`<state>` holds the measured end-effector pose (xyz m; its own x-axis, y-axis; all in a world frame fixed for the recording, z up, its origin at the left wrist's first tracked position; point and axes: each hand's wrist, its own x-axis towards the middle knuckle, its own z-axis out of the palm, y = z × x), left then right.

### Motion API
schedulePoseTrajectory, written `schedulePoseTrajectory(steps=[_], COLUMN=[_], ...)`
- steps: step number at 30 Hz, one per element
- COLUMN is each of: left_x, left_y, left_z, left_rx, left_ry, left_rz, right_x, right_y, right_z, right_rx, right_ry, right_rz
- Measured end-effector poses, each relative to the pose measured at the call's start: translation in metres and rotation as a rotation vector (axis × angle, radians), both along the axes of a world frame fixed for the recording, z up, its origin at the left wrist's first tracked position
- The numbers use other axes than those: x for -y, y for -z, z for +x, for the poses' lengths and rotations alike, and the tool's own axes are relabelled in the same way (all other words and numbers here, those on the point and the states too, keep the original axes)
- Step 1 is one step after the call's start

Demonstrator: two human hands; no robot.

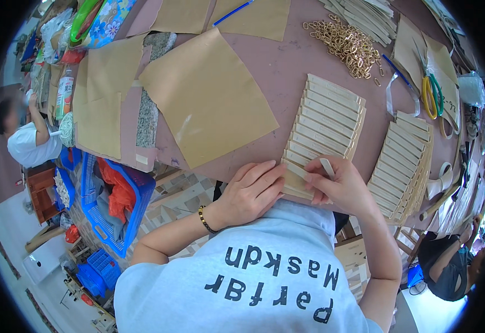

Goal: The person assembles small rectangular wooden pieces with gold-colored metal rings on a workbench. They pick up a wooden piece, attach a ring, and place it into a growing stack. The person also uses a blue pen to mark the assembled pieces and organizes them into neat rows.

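Your right hand (338,180) pinches a narrow pale strip (326,166) between thumb and fingers — it stands over the near end of the strip-covered panel (328,114), close to your waist. The strip's free end points away from you and leans slightly left; its other end is hidden in your grip. The panel's long axis runs from your waist outward, tilting right, and its pale rows lie crosswise, each sloping down from left to right. Your left hand (252,191) lies at the panel's near left edge, fingers stretched out and side by side, their tips touching it; the thumb is out of sight, so you cannot tell whether that hand grips anything. On your right, a band of mauve tabletop (371,130) separates the panel from a second strip-covered stack (402,166), which slants much the same way. On your left, more tabletop shows between the panel and the large tan sheet (209,102), whose right corner comes near it. Beyond the panel's far end lies a heap of gold links (349,47). The panel's nearest edge is partly covered — your hands and shirt (226,277) hide where it meets the table's front edge.
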<state>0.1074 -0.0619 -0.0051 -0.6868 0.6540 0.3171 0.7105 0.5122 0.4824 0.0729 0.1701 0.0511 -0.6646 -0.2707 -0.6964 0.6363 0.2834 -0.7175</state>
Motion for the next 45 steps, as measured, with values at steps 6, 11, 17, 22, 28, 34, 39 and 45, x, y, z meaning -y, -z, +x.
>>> schedulePoseTrajectory(steps=[6, 11, 17, 22, 28, 34, 39, 45], left_x=[-0.001, 0.000, 0.000, -0.002, -0.011, -0.055, -0.104, -0.118], left_y=[0.002, 0.001, -0.001, -0.003, -0.024, -0.027, 0.001, 0.009], left_z=[0.001, 0.000, -0.001, -0.004, -0.038, -0.142, -0.227, -0.254], left_rx=[-0.002, 0.005, 0.006, -0.012, 0.215, 0.060, -0.127, -0.027], left_ry=[0.000, 0.010, 0.016, 0.025, 0.108, 0.026, -0.101, -0.096], left_rz=[-0.033, -0.033, -0.045, -0.054, 0.011, 0.166, 0.150, 0.080], right_x=[-0.022, -0.020, -0.020, -0.021, -0.027, -0.044, -0.034, -0.030], right_y=[-0.014, -0.012, -0.003, -0.002, -0.008, -0.017, -0.006, 0.005], right_z=[0.013, 0.019, 0.021, 0.022, 0.030, 0.027, 0.026, 0.025], right_rx=[-0.040, -0.095, -0.158, -0.220, -0.407, -0.198, -0.270, -0.366], right_ry=[-0.001, 0.010, 0.074, -0.047, -0.039, 0.254, 0.364, 0.555], right_rz=[0.240, 0.327, 0.312, 0.431, 0.535, 0.111, -0.224, -0.363])
